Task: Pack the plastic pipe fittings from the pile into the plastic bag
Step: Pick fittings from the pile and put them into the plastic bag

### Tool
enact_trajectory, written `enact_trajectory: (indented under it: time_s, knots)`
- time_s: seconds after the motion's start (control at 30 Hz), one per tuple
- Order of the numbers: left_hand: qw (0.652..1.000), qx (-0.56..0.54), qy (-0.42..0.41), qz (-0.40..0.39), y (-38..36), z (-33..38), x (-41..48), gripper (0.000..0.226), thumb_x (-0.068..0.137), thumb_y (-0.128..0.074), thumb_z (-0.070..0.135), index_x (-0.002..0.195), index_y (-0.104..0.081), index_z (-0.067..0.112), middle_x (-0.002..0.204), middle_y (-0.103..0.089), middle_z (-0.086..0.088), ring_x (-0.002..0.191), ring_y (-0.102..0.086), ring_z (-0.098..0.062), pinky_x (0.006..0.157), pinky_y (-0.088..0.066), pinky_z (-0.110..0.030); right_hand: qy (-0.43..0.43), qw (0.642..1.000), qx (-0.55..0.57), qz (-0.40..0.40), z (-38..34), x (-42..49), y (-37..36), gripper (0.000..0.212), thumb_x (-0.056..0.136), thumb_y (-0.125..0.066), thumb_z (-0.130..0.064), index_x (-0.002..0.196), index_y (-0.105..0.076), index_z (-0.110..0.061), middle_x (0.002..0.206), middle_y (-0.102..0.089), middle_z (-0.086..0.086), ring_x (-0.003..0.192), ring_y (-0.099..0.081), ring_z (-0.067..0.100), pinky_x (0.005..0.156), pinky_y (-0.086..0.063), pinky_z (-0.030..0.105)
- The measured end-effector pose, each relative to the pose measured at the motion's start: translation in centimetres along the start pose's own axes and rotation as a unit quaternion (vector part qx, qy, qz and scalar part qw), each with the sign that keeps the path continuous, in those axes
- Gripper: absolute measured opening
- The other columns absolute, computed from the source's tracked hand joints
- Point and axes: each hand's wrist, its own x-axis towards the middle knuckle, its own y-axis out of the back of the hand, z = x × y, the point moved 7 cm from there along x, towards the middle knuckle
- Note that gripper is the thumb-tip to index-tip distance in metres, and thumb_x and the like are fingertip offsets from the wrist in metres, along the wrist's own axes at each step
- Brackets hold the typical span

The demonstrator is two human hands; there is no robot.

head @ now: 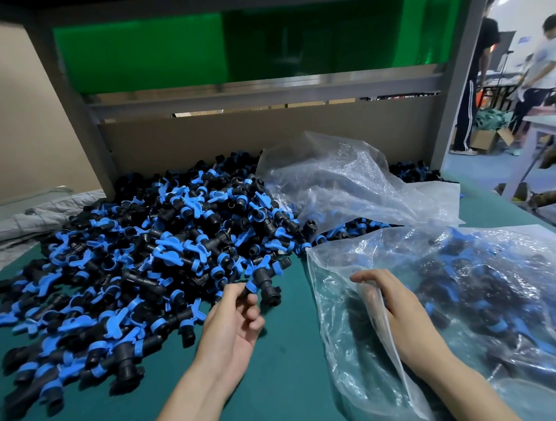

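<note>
L hand & R hand — bare; forearms bare too.

We've got black fittings with bright blue handles, left of frame. Teal mat underneath, see-through bag lower right, green panel up top.

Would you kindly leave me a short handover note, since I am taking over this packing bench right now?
Left hand: pinches one fitting at the near edge of the pile.
Right hand: holds the mouth of the plastic bag, which lies on the green table.
Done: the bag already holds many fittings.
Left: put this fitting in, then pack the large pile to the left of the bag.
</note>
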Motion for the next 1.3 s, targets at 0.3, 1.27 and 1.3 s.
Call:
enact_trajectory:
  time_s: [0.3, 1.27, 1.3]
  knots:
    - [0.999, -0.022, 0.008, 0.042, 0.2, -0.4, 0.0, 0.011, 0.096, -0.062, 0.016, 0.091, -0.059, 0.006, 0.06, -0.058, -0.002, 0.045, -0.044, -0.008, 0.036, -0.035, -0.018, 0.004, 1.0, 0.001, 0.0, -0.3, -0.1, 0.1, 0.021, 0.102, -0.045, -0.024, 0.112, -0.061, -0.034, 0.117, -0.059, -0.026, 0.111, -0.048, -0.017, 0.084, -0.036, 0.002]
    - [0.956, 0.235, -0.13, -0.119, -6.5, -1.0, -2.7, 0.013, 0.094, -0.065, 0.024, 0.096, -0.065, 0.011, 0.06, -0.055, 0.007, 0.049, -0.048, -0.009, 0.036, -0.036, -0.021, 0.103, 0.99, 0.042, 0.088, -5.6, 0.2, 3.5, 0.021, 0.101, -0.051, -0.014, 0.109, -0.062, -0.029, 0.107, -0.059, -0.021, 0.104, -0.058, -0.006, 0.081, -0.037, 0.003]
    - [0.949, 0.255, -0.131, -0.133, -8.0, -1.7, -2.8, 0.011, 0.095, -0.064, 0.021, 0.096, -0.065, 0.01, 0.058, -0.056, 0.008, 0.047, -0.049, -0.009, 0.036, -0.037, -0.022, 0.114, 0.988, 0.04, 0.097, -6.1, 0.2, 4.0, 0.022, 0.1, -0.052, -0.011, 0.11, -0.062, -0.028, 0.108, -0.059, -0.021, 0.106, -0.058, -0.006, 0.082, -0.037, 0.004]
